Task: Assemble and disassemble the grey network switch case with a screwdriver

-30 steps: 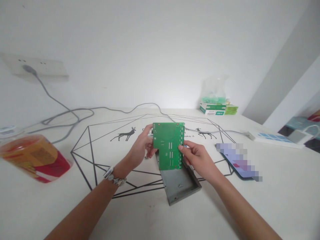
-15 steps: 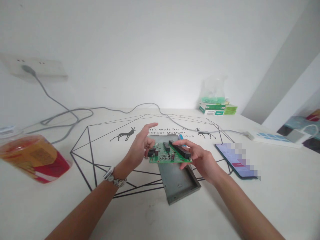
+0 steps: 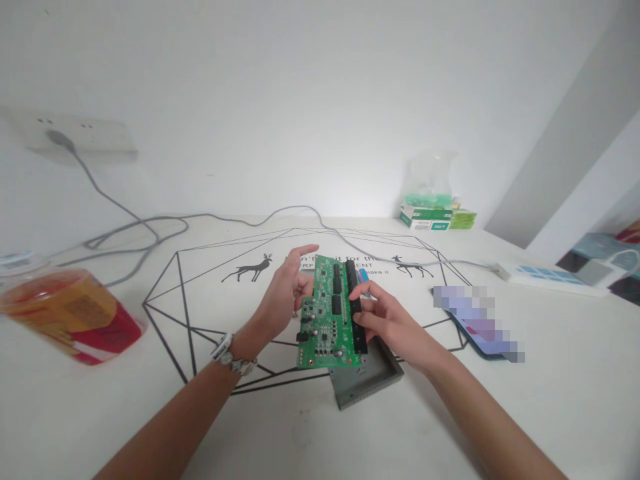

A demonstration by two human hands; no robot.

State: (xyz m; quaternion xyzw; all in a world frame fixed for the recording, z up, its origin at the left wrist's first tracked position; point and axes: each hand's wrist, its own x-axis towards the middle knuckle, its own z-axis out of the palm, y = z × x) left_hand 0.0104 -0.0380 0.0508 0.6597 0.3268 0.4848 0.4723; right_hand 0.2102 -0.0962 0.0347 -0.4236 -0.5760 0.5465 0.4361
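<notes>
A green circuit board (image 3: 325, 333) with black chips and a long black row of ports on its right side is held tilted up, its face toward me. My right hand (image 3: 393, 327) grips it by the black port row, thumb and fingers on that edge. At the upper left edge my left hand (image 3: 287, 287) holds the board with curled fingers, its index finger stretched out above. A watch is on the left wrist. Below and partly behind the board lies a grey metal case (image 3: 364, 385) on the table. Behind the port row a small blue object (image 3: 364, 275) shows, mostly hidden.
On the left stands a red and yellow plastic container (image 3: 75, 317). A phone (image 3: 470, 323) lies to the right. Farther back are a white power strip (image 3: 550, 279), its grey cable (image 3: 345, 240) and small green-white boxes (image 3: 425, 219) under a plastic bag (image 3: 429, 180).
The circuit board has been tilted up, so its face now shows fully and it covers more of the metal case. My right hand has turned with it; my left hand has hardly moved.
</notes>
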